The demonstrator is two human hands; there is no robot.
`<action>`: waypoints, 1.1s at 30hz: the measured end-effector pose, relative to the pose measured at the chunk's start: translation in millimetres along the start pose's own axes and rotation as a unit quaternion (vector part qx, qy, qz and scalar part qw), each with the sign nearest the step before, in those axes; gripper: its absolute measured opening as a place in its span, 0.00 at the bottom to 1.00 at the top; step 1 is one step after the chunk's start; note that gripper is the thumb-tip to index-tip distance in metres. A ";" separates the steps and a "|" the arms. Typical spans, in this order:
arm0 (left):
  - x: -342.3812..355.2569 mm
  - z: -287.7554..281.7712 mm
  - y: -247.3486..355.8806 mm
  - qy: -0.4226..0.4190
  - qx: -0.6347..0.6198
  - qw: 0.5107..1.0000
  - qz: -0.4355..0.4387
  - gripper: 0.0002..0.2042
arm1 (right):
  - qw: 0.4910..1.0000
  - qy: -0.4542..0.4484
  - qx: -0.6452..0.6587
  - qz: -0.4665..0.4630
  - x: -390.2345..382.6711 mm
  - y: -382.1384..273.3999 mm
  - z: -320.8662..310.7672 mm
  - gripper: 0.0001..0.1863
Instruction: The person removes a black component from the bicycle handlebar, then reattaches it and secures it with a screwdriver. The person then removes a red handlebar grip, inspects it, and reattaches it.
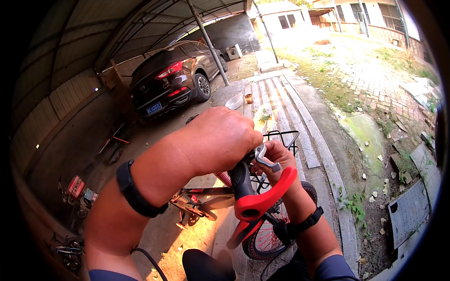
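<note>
A bicycle stands before me, its black handlebar grip (242,180) pointing toward me. Red bar ends (268,194) curve off it, and below shows a black-tyred wheel (255,248) with red spokes. Over the handlebar, my left hand (225,136) is closed with its back up; what its fingers grip is hidden. My right hand (280,157) is on the right of the bar, its fingers curled and closed around a silver-grey brake lever (265,158). The two hands are close together. Beyond them juts a black wire rack (291,134).
A dark car (187,70) is parked under the metal roof, beside a slanting post (205,35). A white bowl (233,102) and a small tin (249,99) sit on long stone slabs (300,117). At left is a red-and-grey machine (76,187). Weeds and rubble lie right.
</note>
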State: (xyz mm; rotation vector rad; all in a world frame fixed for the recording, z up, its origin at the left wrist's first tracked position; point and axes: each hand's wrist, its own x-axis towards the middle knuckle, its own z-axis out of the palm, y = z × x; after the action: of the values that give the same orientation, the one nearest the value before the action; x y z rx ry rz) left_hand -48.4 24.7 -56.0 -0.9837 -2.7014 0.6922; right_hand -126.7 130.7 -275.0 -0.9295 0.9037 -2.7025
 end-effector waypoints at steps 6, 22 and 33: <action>-3.6 0.4 -0.2 0.004 -0.006 1.000 -0.007 0.02 | 1.000 -0.012 -0.023 -0.013 -3.4 0.3 1.3 0.13; -45.1 -13.7 -7.6 0.083 -0.067 0.992 -0.060 0.06 | 0.994 -0.013 -0.108 -0.018 -13.3 -4.2 8.3 0.08; -211.2 85.1 27.7 0.235 -0.368 0.860 -0.266 0.06 | 0.951 -0.017 -0.269 0.154 -101.2 -18.2 -12.2 0.08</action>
State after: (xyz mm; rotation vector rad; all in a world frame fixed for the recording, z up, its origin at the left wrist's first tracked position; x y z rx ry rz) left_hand 101.0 -123.9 -146.6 -0.3611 -2.5659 -0.6491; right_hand -52.2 183.5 -324.0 -0.8216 1.6691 -2.2025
